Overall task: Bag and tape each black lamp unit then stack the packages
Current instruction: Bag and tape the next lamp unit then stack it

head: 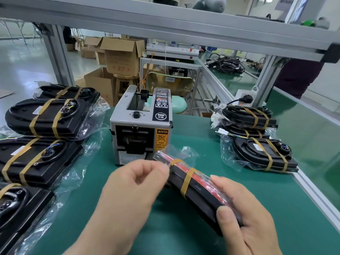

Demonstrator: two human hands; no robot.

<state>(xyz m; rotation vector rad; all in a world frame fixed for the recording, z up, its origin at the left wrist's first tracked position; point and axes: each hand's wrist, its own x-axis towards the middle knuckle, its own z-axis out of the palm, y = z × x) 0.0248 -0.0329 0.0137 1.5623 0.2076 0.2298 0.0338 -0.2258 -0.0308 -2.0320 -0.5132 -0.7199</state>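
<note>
Two tape bands [186, 181] already circle the bagged lamp unit [200, 194], which you hold on edge above the green bench mat [184, 240], just in front of the tape dispenser [141, 126]. Taping of this unit looks all but done. The loose bag mouth [184, 153] sticks out past the far band, toward the dispenser.

Your right hand [244, 216] grips the near end, thumb across the black side and fingers wrapped over the red-faced top. Your left hand [134, 190] is at the far end, fingers curled, their tips against the film by the far band. Motion blur hides whether they pinch it or only press it down.

The next move, by this view, calls for smoothing that far band flat and then carrying the package to a pile. That could be the right stack [257, 137] of taped packages or the left row [46, 116] laid out across the bench. Keep the package level as you set it down, since the slick bags could slide on one another.
</note>
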